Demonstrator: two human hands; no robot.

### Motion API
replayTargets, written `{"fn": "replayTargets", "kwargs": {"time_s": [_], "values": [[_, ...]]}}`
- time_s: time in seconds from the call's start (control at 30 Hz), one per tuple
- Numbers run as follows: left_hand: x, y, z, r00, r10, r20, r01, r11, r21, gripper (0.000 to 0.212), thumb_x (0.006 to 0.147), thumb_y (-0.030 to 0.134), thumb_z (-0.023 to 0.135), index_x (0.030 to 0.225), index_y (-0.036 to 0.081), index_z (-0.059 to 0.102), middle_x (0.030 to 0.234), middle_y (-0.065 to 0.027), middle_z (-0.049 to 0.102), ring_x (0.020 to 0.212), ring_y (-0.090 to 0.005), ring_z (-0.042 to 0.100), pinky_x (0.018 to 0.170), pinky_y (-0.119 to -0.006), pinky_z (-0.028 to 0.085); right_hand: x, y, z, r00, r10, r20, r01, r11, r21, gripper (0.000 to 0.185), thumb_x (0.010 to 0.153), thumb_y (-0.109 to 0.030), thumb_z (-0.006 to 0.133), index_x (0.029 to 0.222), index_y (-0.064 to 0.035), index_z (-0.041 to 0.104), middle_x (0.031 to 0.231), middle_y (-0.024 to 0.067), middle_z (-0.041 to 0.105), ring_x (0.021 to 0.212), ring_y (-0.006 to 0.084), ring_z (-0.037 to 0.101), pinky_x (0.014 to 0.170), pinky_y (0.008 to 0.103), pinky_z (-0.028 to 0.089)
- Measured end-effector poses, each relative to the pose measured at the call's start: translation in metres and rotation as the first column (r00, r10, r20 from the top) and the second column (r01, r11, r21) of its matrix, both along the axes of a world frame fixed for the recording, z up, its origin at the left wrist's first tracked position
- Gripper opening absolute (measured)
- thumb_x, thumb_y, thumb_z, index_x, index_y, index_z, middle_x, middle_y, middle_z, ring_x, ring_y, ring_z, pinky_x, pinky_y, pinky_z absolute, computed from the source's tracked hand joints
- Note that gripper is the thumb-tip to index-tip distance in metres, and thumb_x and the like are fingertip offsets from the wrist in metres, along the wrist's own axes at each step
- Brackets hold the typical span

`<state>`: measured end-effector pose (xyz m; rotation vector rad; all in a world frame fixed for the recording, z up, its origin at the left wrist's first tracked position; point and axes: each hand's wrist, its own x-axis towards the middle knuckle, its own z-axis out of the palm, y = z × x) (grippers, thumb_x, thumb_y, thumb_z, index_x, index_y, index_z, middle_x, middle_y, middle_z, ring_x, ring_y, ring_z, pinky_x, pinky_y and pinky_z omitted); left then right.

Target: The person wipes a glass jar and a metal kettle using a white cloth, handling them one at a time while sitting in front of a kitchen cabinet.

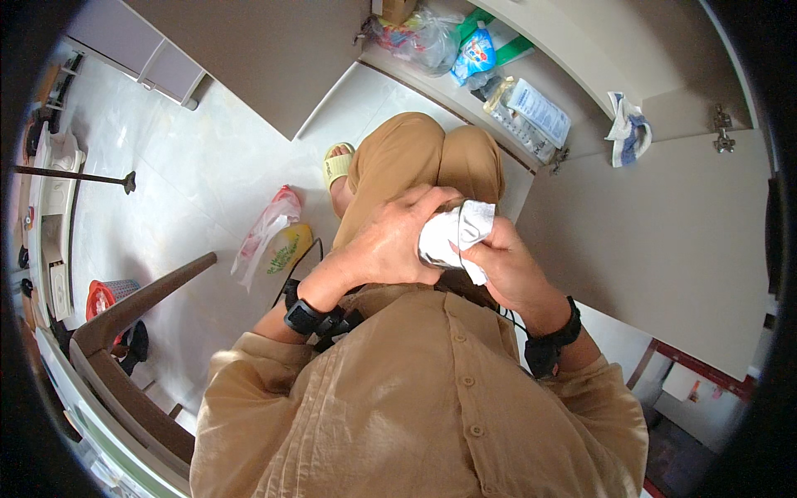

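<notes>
Above my thighs, my left hand (389, 239) is wrapped around a round container (438, 243), probably a jar or cup. Its mouth faces up toward me and looks white inside; most of its side is hidden by the fingers. My right hand (514, 264) pinches a white tissue or cloth (477, 223) between thumb and fingers. That sheet lies against the container's right rim, with one corner hanging down. A thin dark line crosses the white area, and I cannot tell what it is.
Ahead stands an open low cabinet (429, 93) holding plastic bags (429, 46), a blue pouch (476, 55) and a printed packet (540, 113). A striped cloth (629, 131) hangs over its right door (660, 243). Left are floor bags (289, 249) and a wooden chair (143, 295).
</notes>
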<state>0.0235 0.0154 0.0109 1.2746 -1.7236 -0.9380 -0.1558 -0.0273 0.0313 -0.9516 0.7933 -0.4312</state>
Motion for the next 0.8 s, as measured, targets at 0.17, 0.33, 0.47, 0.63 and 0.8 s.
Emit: {"fn": "replayTargets", "kwargs": {"time_s": [0.17,0.33,0.47,0.63,0.8], "values": [[0.002,0.006,-0.002,0.981,-0.188,-0.051,0.191,0.979,0.077,0.075,0.050,0.012,0.075,0.119,0.008,0.047,0.107,-0.0133,0.056,0.099,-0.0330,0.057,0.083,-0.041,0.049,-0.009,-0.016,0.007,0.804,0.537,-0.256,-0.595,0.737,-0.321,0.024,0.074,0.006,0.051,0.097,0.0024,0.058,0.089,0.0130,0.063,0.081,0.0195,0.059,0.076,0.0327,0.047],[-0.006,0.007,-0.012,0.966,-0.218,-0.142,0.233,0.967,0.103,0.074,0.050,0.012,0.075,0.118,0.004,0.046,0.104,-0.0147,0.056,0.096,-0.0333,0.057,0.083,-0.039,0.048,-0.011,-0.016,0.007,0.387,0.584,-0.714,-0.922,0.246,-0.298,0.027,0.069,0.005,0.054,0.095,0.0060,0.060,0.093,0.0185,0.063,0.086,0.0298,0.061,0.078,0.0369,0.049],[0.006,0.002,-0.012,0.937,-0.229,-0.263,0.298,0.919,0.258,0.083,0.050,0.014,0.078,0.125,0.002,0.044,0.109,-0.0127,0.059,0.101,-0.0256,0.059,0.087,-0.036,0.047,-0.014,-0.008,-0.002,0.669,0.260,-0.696,-0.708,-0.061,-0.704,0.028,0.075,-0.002,0.059,0.103,0.0028,0.063,0.114,0.0127,0.060,0.109,0.0276,0.057,0.087,0.0372,0.050],[0.011,-0.001,-0.005,0.956,-0.264,-0.127,0.282,0.946,0.156,0.069,0.049,0.012,0.073,0.113,0.004,0.048,0.101,-0.0143,0.057,0.095,-0.0325,0.057,0.079,-0.039,0.048,-0.006,-0.004,-0.009,0.674,0.239,-0.699,-0.704,-0.079,-0.706,0.033,0.079,-0.005,0.055,0.111,0.0027,0.058,0.120,0.0123,0.055,0.112,0.0276,0.052,0.089,0.0381,0.048],[0.007,0.003,-0.006,0.965,-0.262,-0.021,0.263,0.957,0.121,0.070,0.049,0.014,0.072,0.115,0.007,0.050,0.102,-0.0146,0.057,0.097,-0.0337,0.058,0.081,-0.041,0.049,-0.006,-0.009,-0.010,0.648,0.505,-0.571,-0.723,0.169,-0.670,0.033,0.082,0.000,0.054,0.115,0.0003,0.057,0.112,0.0120,0.059,0.105,0.0290,0.056,0.090,0.0344,0.046]]}}
